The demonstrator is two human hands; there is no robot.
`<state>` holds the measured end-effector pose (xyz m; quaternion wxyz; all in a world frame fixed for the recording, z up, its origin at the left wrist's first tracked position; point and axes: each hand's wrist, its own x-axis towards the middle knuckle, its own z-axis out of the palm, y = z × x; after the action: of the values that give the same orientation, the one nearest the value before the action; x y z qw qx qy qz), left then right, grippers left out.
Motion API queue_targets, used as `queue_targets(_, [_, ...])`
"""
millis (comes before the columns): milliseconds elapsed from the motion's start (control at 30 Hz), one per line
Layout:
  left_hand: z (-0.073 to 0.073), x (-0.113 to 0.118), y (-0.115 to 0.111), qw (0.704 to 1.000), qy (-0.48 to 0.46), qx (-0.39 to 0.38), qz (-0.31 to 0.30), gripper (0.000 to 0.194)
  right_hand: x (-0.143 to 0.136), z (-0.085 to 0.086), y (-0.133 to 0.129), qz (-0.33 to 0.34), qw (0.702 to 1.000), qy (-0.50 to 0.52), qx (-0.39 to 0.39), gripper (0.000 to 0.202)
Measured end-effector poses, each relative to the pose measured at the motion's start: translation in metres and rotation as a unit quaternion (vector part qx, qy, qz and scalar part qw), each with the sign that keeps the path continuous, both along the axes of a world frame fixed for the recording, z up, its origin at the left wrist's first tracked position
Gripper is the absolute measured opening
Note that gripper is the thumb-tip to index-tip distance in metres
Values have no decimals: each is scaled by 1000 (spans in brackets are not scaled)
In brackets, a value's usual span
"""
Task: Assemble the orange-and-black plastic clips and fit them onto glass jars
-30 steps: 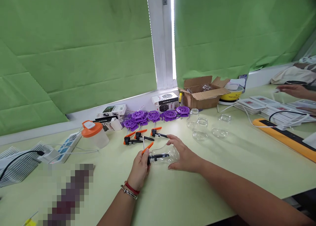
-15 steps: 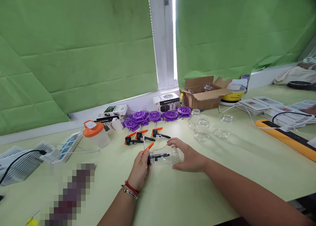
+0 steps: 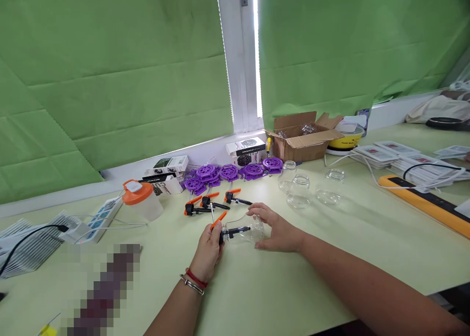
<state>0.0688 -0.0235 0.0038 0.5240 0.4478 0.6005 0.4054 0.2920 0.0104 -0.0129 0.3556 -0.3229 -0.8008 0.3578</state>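
My left hand (image 3: 211, 243) is closed round the black head of a tool with an orange lever (image 3: 219, 219) and a metal crank. The tool's black shaft lies inside a clear glass jar (image 3: 244, 228), which is on its side with its mouth toward my left hand. My right hand (image 3: 270, 228) grips the jar's base between thumb and fingers. Just beyond my hands lie several similar black tools with orange levers (image 3: 211, 202). Other clear jars (image 3: 299, 194) stand to the right.
Purple wheel-shaped parts (image 3: 229, 172) lie along the back, before small printed boxes (image 3: 246, 147). An open cardboard box (image 3: 306, 143) is behind the jars. On the left are an orange-lidded cup (image 3: 141, 196) and a power strip (image 3: 105, 216). Another person's hand shows at the right edge.
The view has shifted slightly. Both hands keep their hold on the tool and jar, with hardly any movement between them.
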Motion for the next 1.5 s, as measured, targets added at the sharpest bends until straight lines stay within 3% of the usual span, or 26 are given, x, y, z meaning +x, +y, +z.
queue_targets(133, [1, 3, 0, 999, -16, -35, 33, 46, 0, -3, 2, 10, 999, 20, -39, 71])
queue_targets(533, [3, 3, 0, 999, -20, -38, 25, 47, 4, -13, 10, 19, 997, 35, -71, 81])
queue_targets(600, [2, 3, 0, 999, -23, -37, 24, 47, 4, -14, 12, 11, 995, 28, -91, 76])
queue_targets(733, [0, 4, 0, 999, -26, -25, 29, 43, 1, -11, 13, -6, 992, 3, -129, 48])
queue_targets(833, [0, 4, 0, 999, -25, -29, 31, 42, -3, -8, 12, -17, 990, 2, -141, 44])
queue_targets(967, [2, 3, 0, 999, -23, -38, 18, 45, 1, -4, 10, -18, 993, -6, -114, 52])
queue_targets(1133, [3, 1, 0, 999, -17, -42, 8, 49, 11, -3, 8, 9, 991, 1, -133, 84])
queue_targets(1333, [-2, 0, 2, 998, -23, -52, 19, 49, 10, -6, 8, 17, 980, 45, -190, 66])
queue_targets(1500, [-5, -1, 2, 998, -27, -47, 17, 46, 7, -4, 14, 12, 986, 30, -163, 47])
